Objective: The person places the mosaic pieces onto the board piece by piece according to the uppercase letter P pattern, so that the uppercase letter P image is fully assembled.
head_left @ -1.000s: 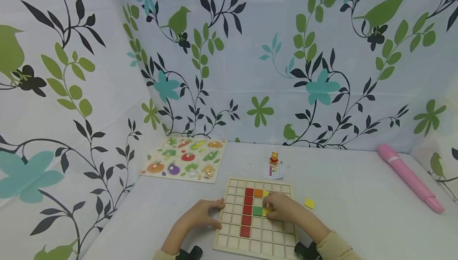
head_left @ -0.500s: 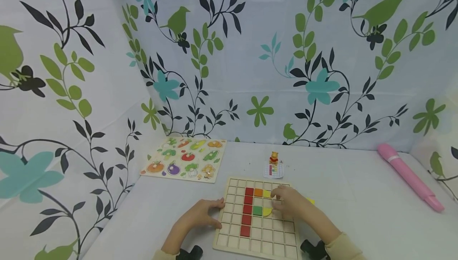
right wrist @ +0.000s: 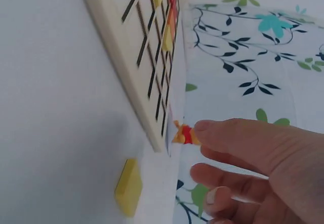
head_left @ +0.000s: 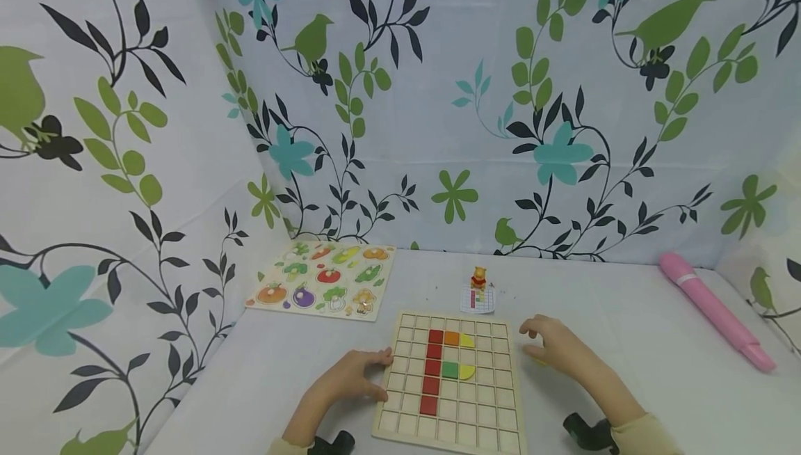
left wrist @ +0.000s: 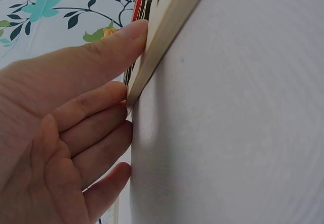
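A wooden grid board [head_left: 457,413] lies flat, with a column of red square tiles [head_left: 432,366]. Beside these sit an orange tile [head_left: 452,338], a green tile [head_left: 450,369] and two yellow tiles, one cut at a corner [head_left: 466,340], one rounded [head_left: 466,371]. My left hand [head_left: 353,380] rests against the board's left edge, thumb and fingertips touching it in the left wrist view. Off the board's right side, my right hand [head_left: 557,347] hovers with loosely bent fingers, nothing between them. A loose yellow tile [right wrist: 129,188] lies on the table below it, mostly covered in the head view.
Behind the board, a small bear figure [head_left: 478,277] stands at a paper card with a coloured grid [head_left: 478,300]. A vegetable puzzle board [head_left: 325,281] lies back left. To the right is a big pink marker-shaped object [head_left: 716,312]. Patterned cloth [head_left: 400,128] hangs behind.
My right hand has left the yellow tiles on the board and moved right, over the loose yellow tile. The left hand stays at the board's edge.
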The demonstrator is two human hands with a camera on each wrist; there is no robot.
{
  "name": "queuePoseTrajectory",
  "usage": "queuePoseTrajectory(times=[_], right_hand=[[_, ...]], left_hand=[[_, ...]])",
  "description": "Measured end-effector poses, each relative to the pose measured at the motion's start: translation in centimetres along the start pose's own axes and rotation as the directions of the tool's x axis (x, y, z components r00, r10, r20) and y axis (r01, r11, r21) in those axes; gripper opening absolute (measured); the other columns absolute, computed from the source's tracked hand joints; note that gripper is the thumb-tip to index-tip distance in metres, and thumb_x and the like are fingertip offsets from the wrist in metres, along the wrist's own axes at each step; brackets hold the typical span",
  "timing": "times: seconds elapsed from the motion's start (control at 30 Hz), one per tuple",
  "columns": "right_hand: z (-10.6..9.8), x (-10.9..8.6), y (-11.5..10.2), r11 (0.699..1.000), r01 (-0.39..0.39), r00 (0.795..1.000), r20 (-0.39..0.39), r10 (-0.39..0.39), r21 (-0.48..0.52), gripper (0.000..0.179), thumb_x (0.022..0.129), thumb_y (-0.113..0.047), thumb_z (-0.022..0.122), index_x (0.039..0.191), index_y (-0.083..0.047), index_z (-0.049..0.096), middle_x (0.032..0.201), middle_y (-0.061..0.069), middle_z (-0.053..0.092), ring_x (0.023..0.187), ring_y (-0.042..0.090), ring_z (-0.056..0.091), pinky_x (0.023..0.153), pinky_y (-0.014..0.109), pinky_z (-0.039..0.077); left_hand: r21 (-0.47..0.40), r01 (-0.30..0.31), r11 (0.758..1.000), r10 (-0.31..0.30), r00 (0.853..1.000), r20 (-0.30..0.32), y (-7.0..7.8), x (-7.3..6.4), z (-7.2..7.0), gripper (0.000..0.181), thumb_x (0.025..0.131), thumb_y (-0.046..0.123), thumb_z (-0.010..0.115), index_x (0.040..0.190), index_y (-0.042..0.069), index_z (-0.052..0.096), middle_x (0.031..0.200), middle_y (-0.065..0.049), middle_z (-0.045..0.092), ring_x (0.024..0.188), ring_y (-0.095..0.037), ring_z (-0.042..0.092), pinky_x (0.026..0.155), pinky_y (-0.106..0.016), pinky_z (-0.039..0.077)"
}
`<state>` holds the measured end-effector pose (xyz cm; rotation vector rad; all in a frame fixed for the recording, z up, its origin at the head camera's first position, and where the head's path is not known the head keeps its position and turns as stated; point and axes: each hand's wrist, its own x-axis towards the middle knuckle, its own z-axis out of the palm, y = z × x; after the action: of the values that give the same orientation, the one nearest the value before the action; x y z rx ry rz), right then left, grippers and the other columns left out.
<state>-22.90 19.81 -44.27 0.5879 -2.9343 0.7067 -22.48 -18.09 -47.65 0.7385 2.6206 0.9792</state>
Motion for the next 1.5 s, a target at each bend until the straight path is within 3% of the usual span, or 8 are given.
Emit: queuePoseTrajectory(times=[0.2,0.3,0.47,0.7,1.1,1.5], right_hand=[[0.1,-0.6,0.8,0.994,-0.102,0.99,0.09,0.105,-0.037,0.036,0.065,-0.003,0.075,0.097,0.001,0.059,0.082,0.007,0.055,0.077,0.024,0.054,0.068,0.038,0.05],[0.3,-0.6,1.1,0.99,-0.138,0.983,0.12,0.142,-0.033,0.033,0.064,0.001,0.074,0.094,0.0,0.06,0.08,0.006,0.055,0.075,0.023,0.053,0.068,0.038,0.05],[0.6,-0.7,1.3,0.991,-0.133,0.984,0.118,0.134,-0.012,0.027,0.063,0.006,0.072,0.087,-0.001,0.061,0.075,0.004,0.053,0.071,0.02,0.052,0.065,0.036,0.049],[0.8,-1.0,1.4,0.975,-0.194,0.975,0.092,0.204,-0.112,0.023,0.067,-0.001,0.071,0.087,-0.002,0.061,0.078,0.005,0.054,0.075,0.022,0.055,0.069,0.039,0.051],[0.8,-1.1,1.1,0.982,-0.171,0.976,0.119,0.18,-0.079,0.02,0.066,-0.001,0.072,0.082,-0.002,0.06,0.072,0.003,0.053,0.066,0.017,0.051,0.06,0.033,0.05],[1.0,0.4,-0.1,0.996,-0.085,0.992,0.089,0.084,0.006,0.019,0.066,-0.006,0.072,0.08,-0.005,0.06,0.071,-0.001,0.052,0.066,0.015,0.047,0.058,0.031,0.046]], left_hand=[[-0.01,0.004,1.0,-0.004,1.0,0.005,0.0,0.0,0.0,0.065,0.06,0.029,0.079,0.116,0.004,0.059,0.128,-0.005,0.048,0.118,-0.025,0.043,0.099,-0.042,0.031],[-0.014,0.01,1.0,-0.01,1.0,0.01,-0.1,-0.1,0.1,0.064,0.06,0.028,0.079,0.116,0.005,0.059,0.128,-0.005,0.048,0.118,-0.025,0.042,0.099,-0.042,0.031],[-0.009,0.007,1.0,-0.007,1.0,0.007,0.0,-0.1,0.1,0.064,0.06,0.027,0.079,0.116,0.004,0.059,0.128,-0.006,0.048,0.118,-0.025,0.043,0.099,-0.042,0.031],[-0.005,-0.004,1.0,0.004,1.0,0.002,-0.1,-0.1,0.0,0.065,0.06,0.027,0.08,0.116,0.002,0.059,0.128,-0.007,0.048,0.118,-0.025,0.043,0.099,-0.042,0.032],[0.004,-0.013,1.0,0.013,1.0,-0.003,-0.1,-0.1,0.1,0.065,0.059,0.028,0.08,0.115,0.003,0.059,0.127,-0.006,0.049,0.118,-0.023,0.044,0.1,-0.04,0.031],[0.01,0.0,1.0,0.0,1.0,-0.001,0.2,-0.1,0.0,0.065,0.059,0.028,0.079,0.116,0.003,0.059,0.127,-0.005,0.049,0.117,-0.024,0.044,0.099,-0.04,0.032]])
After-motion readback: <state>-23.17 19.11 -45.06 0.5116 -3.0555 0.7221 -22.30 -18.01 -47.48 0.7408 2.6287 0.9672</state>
